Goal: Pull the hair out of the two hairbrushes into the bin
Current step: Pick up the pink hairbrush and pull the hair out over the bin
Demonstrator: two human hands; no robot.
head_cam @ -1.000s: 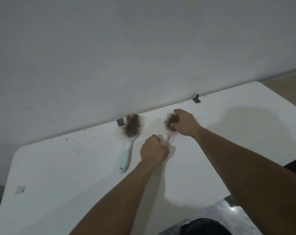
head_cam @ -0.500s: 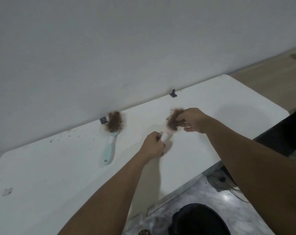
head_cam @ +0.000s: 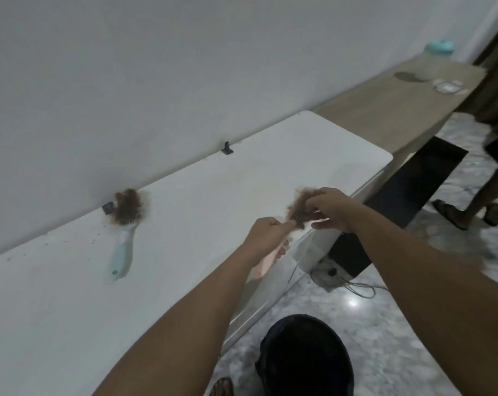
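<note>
Left hand (head_cam: 266, 234) fist-wrapped round pink hairbrush (head_cam: 266, 260) handle; right hand (head_cam: 329, 208) just beyond it, fingertips pinching hair clump (head_cam: 297, 202) on bristles; hair likely light, soft, tangled; best gripped near roots; bin (head_cam: 303, 357) below both hands.

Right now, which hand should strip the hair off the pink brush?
Right hand: its fingers already pinch the hair clump, while the left hand grips the pink brush handle.
</note>
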